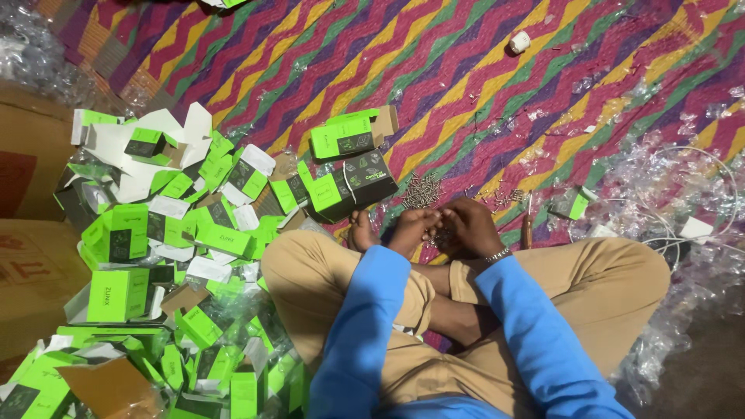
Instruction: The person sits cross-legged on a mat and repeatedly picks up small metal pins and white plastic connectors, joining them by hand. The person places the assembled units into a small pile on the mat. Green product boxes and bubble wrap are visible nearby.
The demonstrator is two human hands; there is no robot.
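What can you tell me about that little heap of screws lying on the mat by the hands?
The screws form a loose heap of small, dark, metallic-looking pieces lying at all angles on the zigzag mat. They sit just beyond the left hand, beside a green and black box. More lie scattered to the right, above the right hand.

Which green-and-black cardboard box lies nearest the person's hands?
The large green-and-black box on the mat just above the left hand; the other boxes sit farther off.
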